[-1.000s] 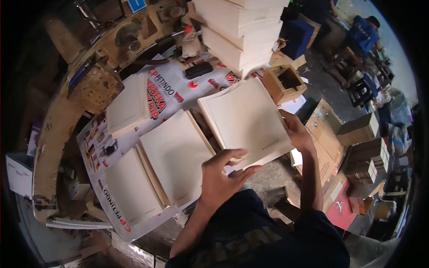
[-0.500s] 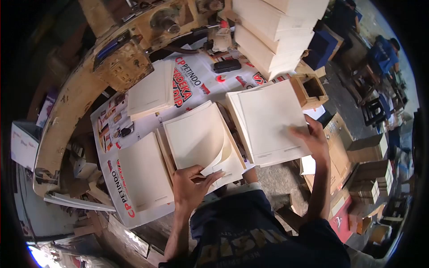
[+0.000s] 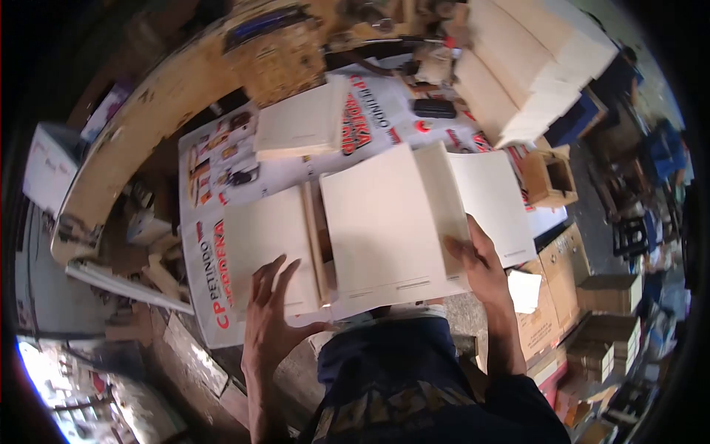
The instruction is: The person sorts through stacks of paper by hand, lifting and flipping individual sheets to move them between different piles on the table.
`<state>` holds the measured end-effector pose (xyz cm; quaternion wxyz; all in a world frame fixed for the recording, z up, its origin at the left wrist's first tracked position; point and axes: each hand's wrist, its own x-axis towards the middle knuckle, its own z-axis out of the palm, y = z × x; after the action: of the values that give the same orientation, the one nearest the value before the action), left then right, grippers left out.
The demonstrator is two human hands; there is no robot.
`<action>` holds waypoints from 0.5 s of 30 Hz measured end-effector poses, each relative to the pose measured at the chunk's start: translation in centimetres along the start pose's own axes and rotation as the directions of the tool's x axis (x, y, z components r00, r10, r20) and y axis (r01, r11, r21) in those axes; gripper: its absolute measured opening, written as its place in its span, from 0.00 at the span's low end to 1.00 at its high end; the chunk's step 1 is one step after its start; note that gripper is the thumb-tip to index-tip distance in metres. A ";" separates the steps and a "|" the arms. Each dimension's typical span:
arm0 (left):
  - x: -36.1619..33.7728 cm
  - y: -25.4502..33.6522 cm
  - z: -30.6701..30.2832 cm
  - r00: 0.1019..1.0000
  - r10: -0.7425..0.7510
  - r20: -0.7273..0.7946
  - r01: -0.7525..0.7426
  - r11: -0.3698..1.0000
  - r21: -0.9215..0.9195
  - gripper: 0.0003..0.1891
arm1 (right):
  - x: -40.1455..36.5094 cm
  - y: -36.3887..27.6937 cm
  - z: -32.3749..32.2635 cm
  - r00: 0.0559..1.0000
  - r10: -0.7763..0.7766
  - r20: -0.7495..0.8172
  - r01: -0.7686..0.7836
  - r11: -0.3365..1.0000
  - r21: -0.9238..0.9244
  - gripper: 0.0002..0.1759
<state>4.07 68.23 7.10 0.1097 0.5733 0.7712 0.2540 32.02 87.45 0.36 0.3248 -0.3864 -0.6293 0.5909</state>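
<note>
Three cream paper stacks lie side by side on a printed sheet. My left hand, fingers spread, is over the lower part of the left stack and holds nothing. My right hand grips the right edge of some cream sheets, thumb on top, beside the middle stack. These sheets stand partly tilted between the middle stack and the right stack. A wooden strip shows between the left and middle stacks.
Another paper stack lies farther back on the printed sheet. A black case, a wooden box and a tall pile of cream blocks stand at the back right. Cardboard boxes are at right. People work in the far right background.
The view has shifted. My left hand has let go of the curled sheet corner and moved left, opening. My right hand has moved from the right stack to sheets by the middle stack.
</note>
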 end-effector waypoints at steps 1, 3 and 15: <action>-0.5 -1.1 0.3 0.998 0.028 0.061 -0.030 0.999 0.026 0.42 | -0.1 3.1 -0.6 0.999 -0.021 -0.048 0.017 0.997 -0.078 0.32; -1.6 -2.6 0.8 0.997 0.011 0.078 -0.015 0.999 0.048 0.36 | 0.1 2.6 0.9 0.984 0.096 -0.149 -0.071 0.984 0.166 0.30; -3.4 -6.9 -0.7 0.801 -0.563 -0.201 0.303 0.672 -0.676 0.11 | 0.5 -3.7 4.4 0.993 0.114 -0.016 -0.105 0.953 0.285 0.31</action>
<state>-0.89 63.34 3.68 0.1905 0.2375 0.7667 0.5652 27.63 85.69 3.58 0.3536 -0.3793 -0.5106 0.6859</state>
